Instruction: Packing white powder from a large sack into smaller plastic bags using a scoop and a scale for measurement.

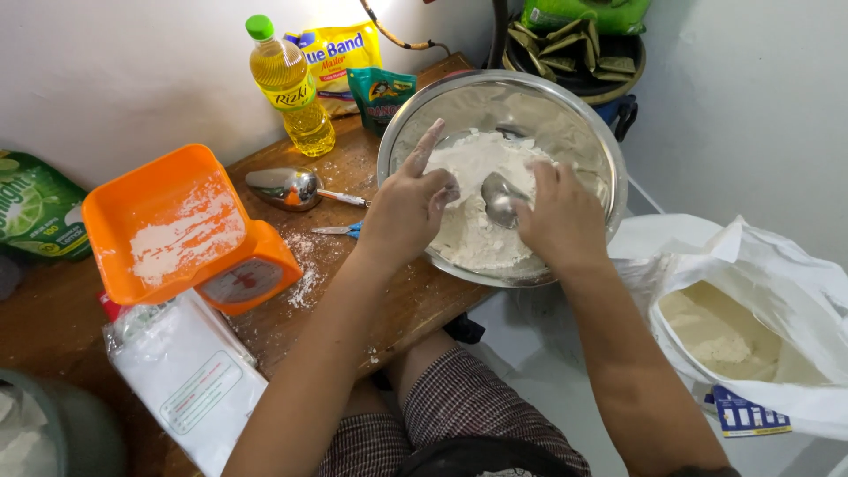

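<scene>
Wore checked shorts (459,415) in maroon and grey; both forearms bare, no sleeves, rings or watch seen.

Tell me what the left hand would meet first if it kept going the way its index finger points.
Probably the far inner wall of the steel bowl: the left hand points up and away over the flour. Depth is unclear.

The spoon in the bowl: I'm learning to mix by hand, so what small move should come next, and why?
Probably push the spoon down into the flour and turn it. The right hand holds it at the heap's edge, the left hand rests on the flour, and the heap in the metal bowl looks dry and unmixed.
</scene>
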